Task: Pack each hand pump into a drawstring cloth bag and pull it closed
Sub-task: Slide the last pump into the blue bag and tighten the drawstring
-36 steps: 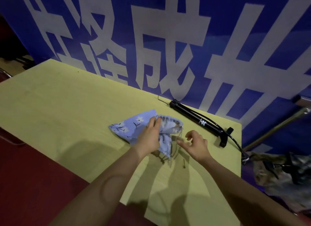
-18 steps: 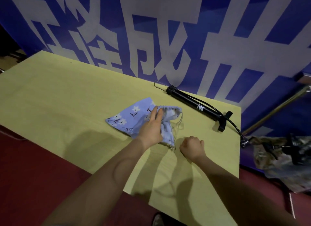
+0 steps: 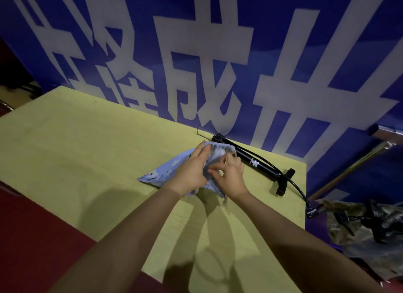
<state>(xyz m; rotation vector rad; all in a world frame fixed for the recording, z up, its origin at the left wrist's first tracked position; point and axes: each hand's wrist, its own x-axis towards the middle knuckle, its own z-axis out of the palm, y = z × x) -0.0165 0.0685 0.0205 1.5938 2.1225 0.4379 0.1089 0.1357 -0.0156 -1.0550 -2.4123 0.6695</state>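
Observation:
A light blue drawstring cloth bag (image 3: 162, 171) with a flower print lies on the yellow table (image 3: 87, 151). Its gathered mouth (image 3: 220, 150) points toward the wall. My left hand (image 3: 192, 168) rests on the bag with straight fingers, near the mouth. My right hand (image 3: 232, 172) pinches the cloth at the mouth, its fingers curled. A black hand pump (image 3: 253, 160) with a thin hose lies just behind the bag along the table's far edge, touched by neither hand.
A blue banner (image 3: 218, 52) with large white characters stands right behind the table. A heap of camouflage cloth with black pump parts (image 3: 368, 225) lies on the floor at the right. The table's near edge drops to a dark red floor (image 3: 43, 238).
My right hand has moved from the table beside the bag up onto the bag's mouth and taken hold of the cloth. My left hand stays on the bag.

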